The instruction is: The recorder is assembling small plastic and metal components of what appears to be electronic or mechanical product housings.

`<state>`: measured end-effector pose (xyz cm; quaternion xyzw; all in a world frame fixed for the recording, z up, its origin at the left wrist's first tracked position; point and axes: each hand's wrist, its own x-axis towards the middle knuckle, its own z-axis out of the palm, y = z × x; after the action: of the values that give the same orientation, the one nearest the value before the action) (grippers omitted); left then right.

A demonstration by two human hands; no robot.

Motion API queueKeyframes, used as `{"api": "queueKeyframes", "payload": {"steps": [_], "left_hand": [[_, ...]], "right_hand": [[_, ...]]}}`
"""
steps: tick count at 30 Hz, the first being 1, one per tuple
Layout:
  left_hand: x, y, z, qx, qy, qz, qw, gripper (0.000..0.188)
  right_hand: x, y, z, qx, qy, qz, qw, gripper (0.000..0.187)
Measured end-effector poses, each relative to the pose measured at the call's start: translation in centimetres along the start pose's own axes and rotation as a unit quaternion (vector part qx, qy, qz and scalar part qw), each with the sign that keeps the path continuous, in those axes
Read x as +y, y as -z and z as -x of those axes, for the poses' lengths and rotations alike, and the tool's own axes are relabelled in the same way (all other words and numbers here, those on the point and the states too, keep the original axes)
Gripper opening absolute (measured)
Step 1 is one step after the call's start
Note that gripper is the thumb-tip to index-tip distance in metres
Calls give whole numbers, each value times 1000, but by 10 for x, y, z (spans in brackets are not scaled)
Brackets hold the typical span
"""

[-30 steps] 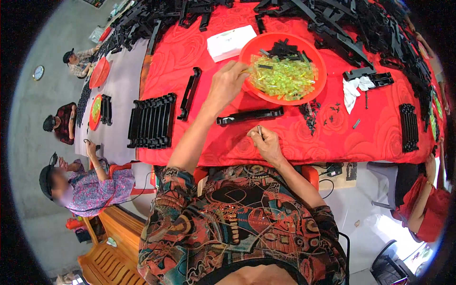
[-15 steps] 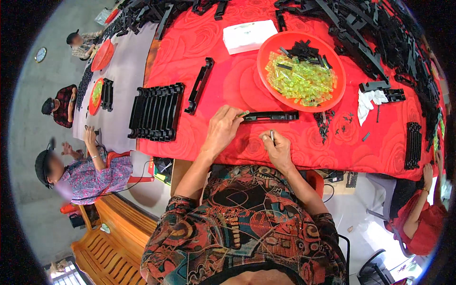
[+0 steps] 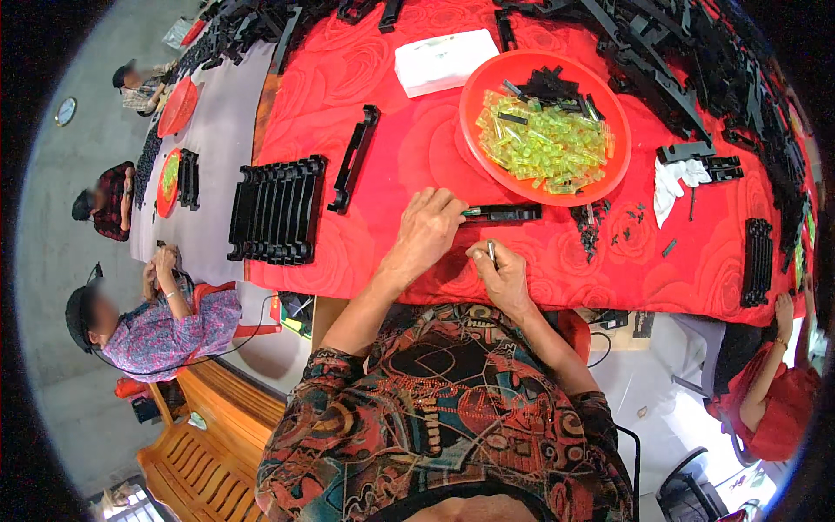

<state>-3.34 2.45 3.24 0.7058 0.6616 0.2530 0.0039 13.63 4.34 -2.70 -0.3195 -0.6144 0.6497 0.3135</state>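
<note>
My left hand (image 3: 428,228) rests on the red tablecloth and grips the near end of a long black plastic bar (image 3: 504,212) that lies flat and points right. Just below it, my right hand (image 3: 500,274) is closed around a small metal tool (image 3: 491,252) that sticks up between the fingers. Beyond the bar stands a red round bowl (image 3: 477,104) filled with several translucent yellow-green clips (image 3: 544,139) and a few small black parts (image 3: 548,85).
A stack of black bars (image 3: 277,210) and a single black bar (image 3: 352,158) lie to the left. A white box (image 3: 444,59), a white cloth (image 3: 674,181), loose small black pieces (image 3: 596,222) and heaps of black parts (image 3: 696,52) surround the bowl. Other people sit left and right.
My left hand came back from the bowl to the bar's near end a second ago. Since then both hands have barely moved.
</note>
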Motion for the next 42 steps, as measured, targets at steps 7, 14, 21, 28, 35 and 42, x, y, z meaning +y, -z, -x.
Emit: {"api": "queueKeyframes", "payload": {"steps": [7, 14, 21, 28, 35, 42], "left_hand": [[7, 0, -4, -5, -18, -20, 1000, 17], [12, -4, 4, -7, -54, -103, 993, 17], [16, -7, 4, -19, -89, -124, 988, 22], [20, -8, 11, -50, -97, -147, 983, 30], [16, -13, 13, -16, -93, -108, 990, 26], [14, 2, 27, 26, -17, -91, 995, 36]], "right_hand": [[-5, -1, 0, 3, 19, 14, 1000, 11], [-11, 0, -1, 12, 14, 10, 1000, 13], [-3, 0, -1, 14, 28, 44, 999, 16], [0, -1, -2, 17, 38, 39, 998, 16], [1, -4, 4, 81, -4, -52, 995, 6], [-20, 8, -10, 163, 59, 125, 977, 27]]}}
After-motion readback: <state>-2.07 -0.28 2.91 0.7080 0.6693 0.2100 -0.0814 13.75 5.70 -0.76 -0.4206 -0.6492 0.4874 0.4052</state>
